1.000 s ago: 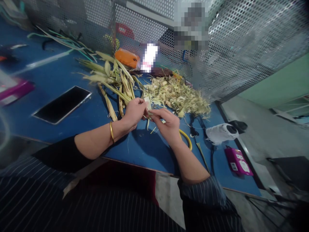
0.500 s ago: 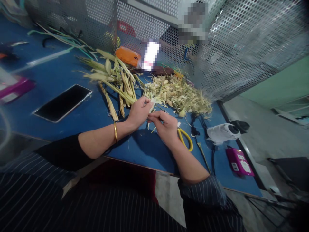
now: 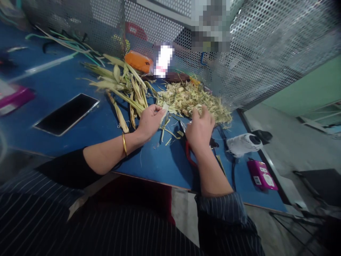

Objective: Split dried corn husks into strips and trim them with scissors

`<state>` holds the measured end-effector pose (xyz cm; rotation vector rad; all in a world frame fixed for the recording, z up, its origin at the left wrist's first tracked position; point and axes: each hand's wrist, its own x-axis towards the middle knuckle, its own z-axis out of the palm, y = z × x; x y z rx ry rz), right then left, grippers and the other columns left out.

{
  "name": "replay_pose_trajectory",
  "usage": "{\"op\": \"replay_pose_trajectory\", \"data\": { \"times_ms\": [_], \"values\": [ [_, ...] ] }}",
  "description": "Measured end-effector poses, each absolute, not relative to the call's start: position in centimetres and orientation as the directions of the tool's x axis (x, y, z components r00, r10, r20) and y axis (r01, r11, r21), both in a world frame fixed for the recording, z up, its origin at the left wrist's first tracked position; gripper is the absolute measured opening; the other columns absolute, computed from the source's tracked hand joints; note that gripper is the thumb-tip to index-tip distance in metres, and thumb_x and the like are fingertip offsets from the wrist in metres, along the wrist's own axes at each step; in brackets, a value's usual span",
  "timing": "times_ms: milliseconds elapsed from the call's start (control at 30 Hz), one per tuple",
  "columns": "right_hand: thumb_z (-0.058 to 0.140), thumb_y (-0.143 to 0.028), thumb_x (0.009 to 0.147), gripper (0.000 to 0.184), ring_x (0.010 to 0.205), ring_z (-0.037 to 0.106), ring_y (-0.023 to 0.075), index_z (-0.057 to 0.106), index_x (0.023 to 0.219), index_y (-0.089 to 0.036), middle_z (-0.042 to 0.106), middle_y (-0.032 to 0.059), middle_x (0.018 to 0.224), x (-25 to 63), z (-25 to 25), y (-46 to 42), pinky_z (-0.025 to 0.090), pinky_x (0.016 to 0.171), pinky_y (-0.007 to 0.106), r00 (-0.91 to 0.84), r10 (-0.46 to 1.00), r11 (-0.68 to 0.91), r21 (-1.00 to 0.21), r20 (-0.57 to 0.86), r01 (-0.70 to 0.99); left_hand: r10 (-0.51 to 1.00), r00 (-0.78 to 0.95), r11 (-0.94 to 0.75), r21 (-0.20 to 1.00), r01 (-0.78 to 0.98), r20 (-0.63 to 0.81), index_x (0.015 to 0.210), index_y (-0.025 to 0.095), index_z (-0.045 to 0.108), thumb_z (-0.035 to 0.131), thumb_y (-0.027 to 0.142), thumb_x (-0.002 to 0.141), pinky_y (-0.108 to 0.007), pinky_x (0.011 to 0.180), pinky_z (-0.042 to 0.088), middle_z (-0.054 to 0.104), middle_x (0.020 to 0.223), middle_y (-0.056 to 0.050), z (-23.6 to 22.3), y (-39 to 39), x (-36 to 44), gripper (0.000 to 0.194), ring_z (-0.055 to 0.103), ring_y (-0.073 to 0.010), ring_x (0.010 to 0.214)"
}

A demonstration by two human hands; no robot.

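Note:
My left hand (image 3: 150, 122) is closed in a pinch on a pale strip of dried husk (image 3: 165, 107), which sticks up past the fingertips. Over the near edge of a heap of shredded husk (image 3: 181, 97) is my right hand (image 3: 199, 129), its fingers bent and apart; I see nothing held in them. Beneath that hand lie scissors, with a red handle loop (image 3: 190, 156) and part of a blade (image 3: 183, 126) showing. Small husk scraps (image 3: 166, 131) are scattered between the hands. Long dried husks (image 3: 125, 85) lie beyond my left hand.
On the left of the blue table (image 3: 154, 170) lies a dark phone (image 3: 66, 114). A white thread spool (image 3: 243, 145) and a magenta box (image 3: 262, 174) stand on the right. An orange packet (image 3: 138, 61) rests by the perforated metal panel (image 3: 160, 25) at the back.
My right hand has moved away from my left hand, to the right and up to the husk heap, over the scissors. My left hand stays pinched on the strip.

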<state>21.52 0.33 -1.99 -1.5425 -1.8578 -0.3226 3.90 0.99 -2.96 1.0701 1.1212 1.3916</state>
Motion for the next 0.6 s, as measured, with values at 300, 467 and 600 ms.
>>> {"op": "replay_pose_trajectory", "data": {
  "times_ms": [300, 467, 600],
  "values": [
    [0.054, -0.025, 0.093, 0.014, 0.084, 0.059, 0.0175, 0.068, 0.094, -0.029, 0.069, 0.0022, 0.088, 17.8, -1.8, -2.1, 0.042, 0.086, 0.035, -0.595, 0.415, 0.724, 0.147, 0.688, 0.674, 0.995, -0.021, 0.085, 0.958, -0.273, -0.094, 0.072, 0.016, 0.054, 0.062, 0.019, 0.081, -0.020, 0.048, 0.033, 0.051, 0.058, 0.004, -2.8, 0.4, 4.3, 0.012, 0.042, -0.0064, 0.049],
    [0.051, -0.025, 0.094, 0.017, 0.086, 0.060, 0.0163, 0.068, 0.090, -0.028, 0.071, 0.0014, 0.090, 17.9, -2.2, -1.7, 0.040, 0.091, 0.036, -0.611, 0.416, 0.764, 0.106, 0.673, 0.637, 0.993, 0.000, 0.113, 0.952, -0.286, -0.118, 0.073, 0.013, 0.058, 0.063, 0.019, 0.081, -0.020, 0.050, 0.036, 0.055, 0.063, 0.002, -2.8, 0.1, 4.6, 0.011, 0.046, -0.0064, 0.053],
    [0.044, -0.021, 0.097, 0.026, 0.089, 0.063, 0.0152, 0.067, 0.087, -0.029, 0.074, -0.0004, 0.097, 18.1, -2.3, -1.7, 0.038, 0.091, 0.036, -0.621, 0.472, 0.773, 0.046, 0.626, 0.633, 0.987, -0.007, 0.152, 0.941, -0.303, -0.161, 0.070, 0.013, 0.057, 0.062, 0.015, 0.081, -0.019, 0.048, 0.034, 0.052, 0.059, 0.004, -2.4, 0.1, 4.6, 0.013, 0.044, -0.0051, 0.050]
  ]
}}
